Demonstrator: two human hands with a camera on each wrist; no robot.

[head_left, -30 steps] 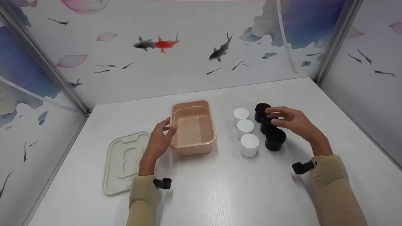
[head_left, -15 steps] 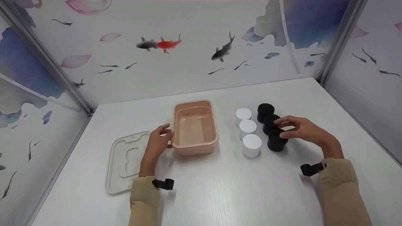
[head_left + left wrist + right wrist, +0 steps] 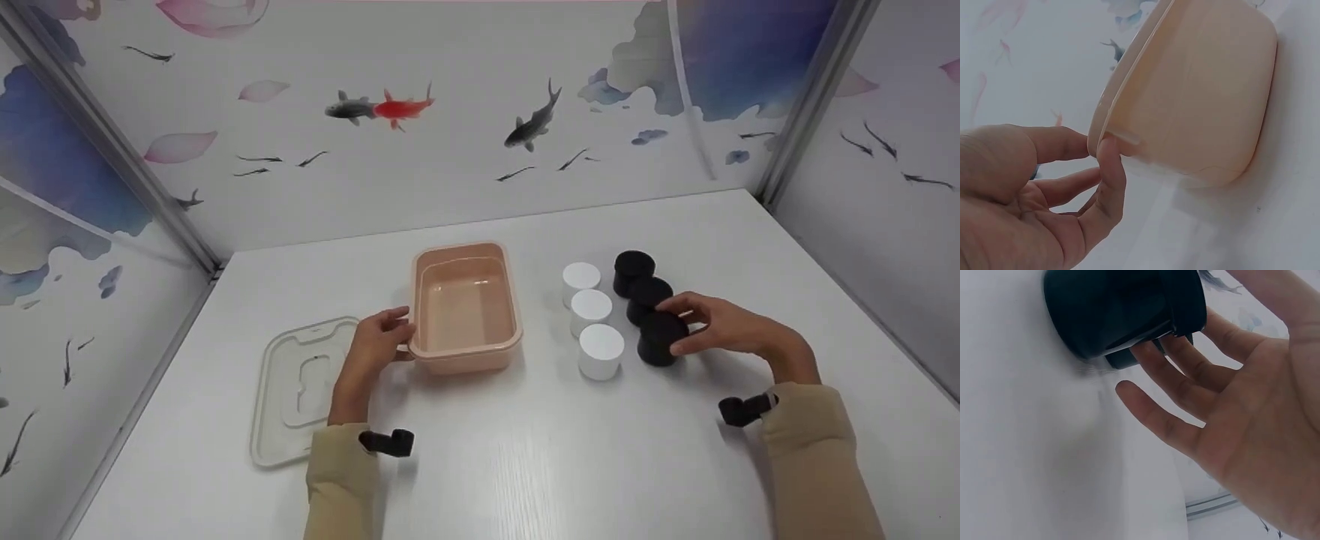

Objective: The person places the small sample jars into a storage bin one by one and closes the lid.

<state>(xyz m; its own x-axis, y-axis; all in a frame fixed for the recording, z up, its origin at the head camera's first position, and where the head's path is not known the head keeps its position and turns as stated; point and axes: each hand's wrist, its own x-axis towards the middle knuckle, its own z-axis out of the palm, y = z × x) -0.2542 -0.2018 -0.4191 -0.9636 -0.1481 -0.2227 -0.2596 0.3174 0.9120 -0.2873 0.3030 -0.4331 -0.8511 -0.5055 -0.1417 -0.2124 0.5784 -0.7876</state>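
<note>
My left hand (image 3: 373, 343) pinches the near-left rim of an open peach plastic tub (image 3: 466, 362). The left wrist view shows the thumb on top of the rim and a finger (image 3: 1111, 185) beneath it. At the right, my right hand (image 3: 724, 326) is around the front one of three black lidded jars (image 3: 663, 339), thumb at its near right side and index finger behind its lid. In the right wrist view that hand's lower fingers (image 3: 1165, 424) extend past the jar. The jar stands upright on the table.
Left of the tub lies a flat pale lid (image 3: 281, 409), partly under the left forearm. Three white jars (image 3: 600, 352) stand in a row between the tub and the black jars. A patterned wall (image 3: 450, 180) bounds the table's back, with panels at both sides.
My right hand has come down and nearer, from over the rear black jars to the front one. My left fingers have slid nearer along the tub's rim and closed on it.
</note>
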